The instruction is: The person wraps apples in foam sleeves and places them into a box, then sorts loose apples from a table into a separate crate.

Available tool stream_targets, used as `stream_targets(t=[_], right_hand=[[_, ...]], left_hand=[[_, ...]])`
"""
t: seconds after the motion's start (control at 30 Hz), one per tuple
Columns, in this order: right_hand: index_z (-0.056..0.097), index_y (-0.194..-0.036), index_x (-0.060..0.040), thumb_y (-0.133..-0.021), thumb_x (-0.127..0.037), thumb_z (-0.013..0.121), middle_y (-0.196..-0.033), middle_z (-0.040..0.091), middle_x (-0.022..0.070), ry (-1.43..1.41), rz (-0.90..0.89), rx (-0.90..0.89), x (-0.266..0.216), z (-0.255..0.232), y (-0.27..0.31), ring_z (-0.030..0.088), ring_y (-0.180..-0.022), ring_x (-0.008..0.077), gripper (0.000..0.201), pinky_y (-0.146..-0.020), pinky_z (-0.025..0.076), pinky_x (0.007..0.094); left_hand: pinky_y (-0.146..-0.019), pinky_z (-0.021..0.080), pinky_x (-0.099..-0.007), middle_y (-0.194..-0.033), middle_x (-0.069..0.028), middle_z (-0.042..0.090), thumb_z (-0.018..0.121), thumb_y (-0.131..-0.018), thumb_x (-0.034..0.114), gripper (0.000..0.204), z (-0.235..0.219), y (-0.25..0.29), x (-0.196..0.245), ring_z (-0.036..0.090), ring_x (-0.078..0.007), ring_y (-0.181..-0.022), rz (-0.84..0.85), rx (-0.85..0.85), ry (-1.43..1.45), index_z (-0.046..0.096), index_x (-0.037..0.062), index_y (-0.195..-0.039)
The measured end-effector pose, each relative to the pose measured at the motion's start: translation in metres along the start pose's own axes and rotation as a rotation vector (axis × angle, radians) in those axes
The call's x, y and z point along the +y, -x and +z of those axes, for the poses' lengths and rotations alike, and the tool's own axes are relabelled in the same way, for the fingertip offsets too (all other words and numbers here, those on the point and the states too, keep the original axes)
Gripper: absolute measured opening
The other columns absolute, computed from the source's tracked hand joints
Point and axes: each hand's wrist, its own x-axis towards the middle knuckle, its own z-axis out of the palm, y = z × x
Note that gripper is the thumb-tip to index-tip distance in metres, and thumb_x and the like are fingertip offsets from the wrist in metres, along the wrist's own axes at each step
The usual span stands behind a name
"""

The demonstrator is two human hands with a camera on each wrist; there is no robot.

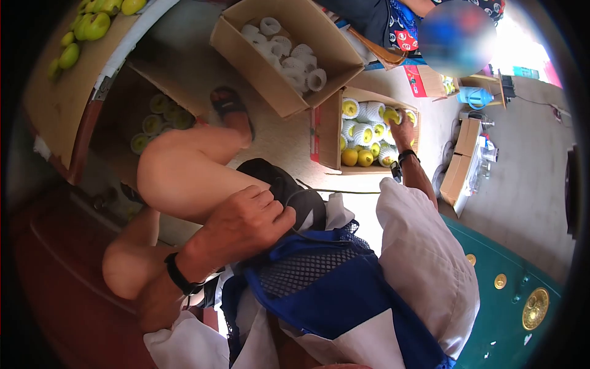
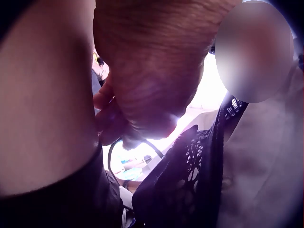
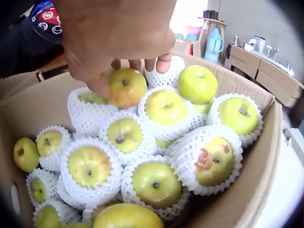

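Observation:
My right hand (image 1: 402, 130) reaches into a cardboard box (image 1: 330, 132) of apples. In the right wrist view, the thumb and fingers of this hand (image 3: 121, 45) curl round a bare yellow-red apple (image 3: 127, 88) at the far side. Around it lie apples in white foam nets, one with a brown spot (image 3: 214, 161), and a bare green apple (image 3: 197, 84). My left hand (image 1: 249, 218) rests on the thigh, loosely curled, beside a thin dark cord (image 1: 294, 212). In the left wrist view, the cord (image 2: 110, 159) loops below the fingers of that hand (image 2: 147, 71); any contact is unclear.
A larger box (image 1: 261, 74) of empty foam nets (image 1: 297, 64) stands ahead. At the left are a table edge (image 1: 114, 61) with green fruit and a box of netted apples (image 1: 150, 125) below. A green surface (image 1: 510, 246) lies at the right. Another person (image 1: 375, 24) sits beyond.

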Motion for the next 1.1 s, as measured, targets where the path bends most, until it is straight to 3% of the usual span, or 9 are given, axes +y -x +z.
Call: stream_targets(t=[0.27,0.33,0.4,0.63,0.73,0.87,0.93,0.97,1.1], right_hand=[[0.052,-0.139,-0.0128,-0.080,-0.028,0.081,-0.127,0.065,0.0191,-0.141,-0.038,-0.144,0.018,0.014,-0.027,0.066,-0.111,0.0395,0.067,-0.093,0.054,0.0472],[0.051,-0.135,-0.0142,-0.080,-0.032,0.081,-0.119,0.066,0.0150,-0.769,-0.178,0.039,0.057,0.017,-0.036,0.071,-0.098,0.0333,0.065,-0.079,0.055,0.0446],[0.049,-0.137,-0.0194,-0.083,-0.034,0.075,-0.120,0.065,0.0116,-0.920,0.479,-0.126,0.048,-0.040,-0.023,0.072,-0.093,0.0325,0.062,-0.067,0.053,0.0425],[0.060,-0.119,-0.0121,-0.086,-0.044,0.073,-0.102,0.066,0.0066,-1.384,0.671,-0.390,0.106,-0.049,-0.002,0.068,-0.084,0.0275,0.049,-0.056,0.053,0.0334],[0.061,-0.113,-0.0146,-0.085,-0.050,0.075,-0.096,0.066,0.0059,-1.203,0.788,-0.202,0.080,-0.055,0.013,0.066,-0.083,0.0247,0.048,-0.055,0.054,0.0345],[0.072,-0.116,-0.0121,-0.085,-0.052,0.075,-0.111,0.072,0.0108,-0.598,0.723,-0.198,0.138,-0.015,0.002,0.070,-0.099,0.0276,0.051,-0.072,0.060,0.0412],[0.075,-0.113,-0.0092,-0.082,-0.050,0.074,-0.113,0.072,0.0190,0.011,0.538,-0.374,0.114,-0.028,0.002,0.070,-0.109,0.0331,0.050,-0.094,0.055,0.0401],[0.068,-0.118,-0.0066,-0.086,-0.038,0.075,-0.100,0.073,0.0111,-0.453,-0.052,-0.139,0.190,0.027,0.010,0.070,-0.093,0.0240,0.046,-0.084,0.056,0.0353],[0.056,-0.134,-0.0044,-0.078,-0.051,0.073,-0.113,0.073,0.0245,0.030,0.258,-0.246,0.131,0.019,0.006,0.070,-0.109,0.0406,0.076,-0.093,0.054,0.0471]], left_hand=[[-0.068,0.050,-0.0318,-0.072,-0.0033,0.052,0.066,-0.076,0.011,0.020,0.008,-0.007,-0.001,0.059,-0.0192,-0.071,0.026,0.051,0.027,0.066,0.0049,-0.095],[-0.066,0.049,-0.0314,-0.072,-0.0029,0.052,0.066,-0.076,0.010,0.022,0.010,-0.009,-0.001,0.058,-0.0188,-0.072,0.033,0.025,0.044,0.067,0.0055,-0.098],[-0.065,0.049,-0.0312,-0.071,-0.0027,0.051,0.067,-0.076,0.010,0.021,0.009,-0.009,0.004,0.058,-0.0183,-0.071,0.041,-0.012,0.053,0.067,0.0054,-0.097],[-0.065,0.048,-0.0316,-0.071,-0.0021,0.051,0.066,-0.076,0.010,0.022,0.012,-0.014,0.011,0.057,-0.0179,-0.070,0.053,-0.049,0.094,0.068,0.0051,-0.097],[-0.065,0.048,-0.0317,-0.072,-0.0021,0.052,0.066,-0.076,0.011,0.023,0.014,-0.014,0.009,0.056,-0.0179,-0.070,0.052,-0.066,0.107,0.068,0.0050,-0.098],[-0.065,0.048,-0.0317,-0.071,-0.0020,0.052,0.065,-0.077,0.012,0.024,0.014,-0.016,0.009,0.057,-0.0178,-0.070,0.042,-0.077,0.107,0.067,0.0055,-0.099],[-0.066,0.049,-0.0317,-0.071,-0.0018,0.051,0.065,-0.077,0.013,0.023,0.014,-0.016,0.009,0.057,-0.0177,-0.071,0.042,-0.083,0.110,0.067,0.0063,-0.099],[-0.067,0.049,-0.0317,-0.071,-0.0016,0.051,0.065,-0.077,0.013,0.022,0.015,-0.015,0.008,0.058,-0.0176,-0.071,0.046,-0.078,0.105,0.067,0.0068,-0.098],[-0.065,0.048,-0.0319,-0.069,0.0000,0.055,0.067,-0.080,0.014,0.009,0.014,-0.017,0.004,0.060,-0.0171,-0.070,0.045,-0.010,0.077,0.062,0.0099,-0.087]])
